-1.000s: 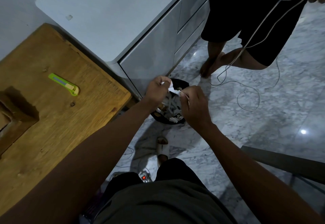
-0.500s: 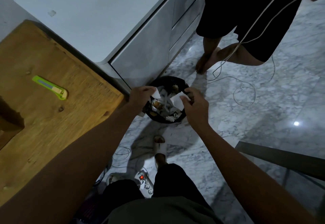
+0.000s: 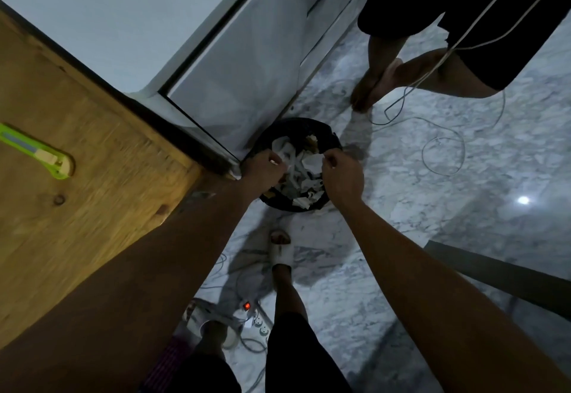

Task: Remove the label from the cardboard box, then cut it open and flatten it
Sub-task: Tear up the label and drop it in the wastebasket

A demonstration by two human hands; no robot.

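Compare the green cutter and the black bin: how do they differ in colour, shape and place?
The cutter is bright green, long and flat; the bin is black, round and open-topped. The cutter lies on the wooden table; the bin stands on the marble floor by the white cabinet. Nothing touches the cutter; the left hand and right hand hang over the bin, which holds paper scraps. Shared: both rest on a surface, unheld.

Lime-green plastic utility knife (image 3: 37, 151) with a cream slider on a honey-brown knotted wooden tabletop (image 3: 92, 145). Round black waste bin (image 3: 312, 205) with white paper scraps (image 3: 304, 167). White-and-grey veined marble floor (image 3: 432, 182). Pale grey cabinet (image 3: 247, 62). White slide sandal (image 3: 281, 249).
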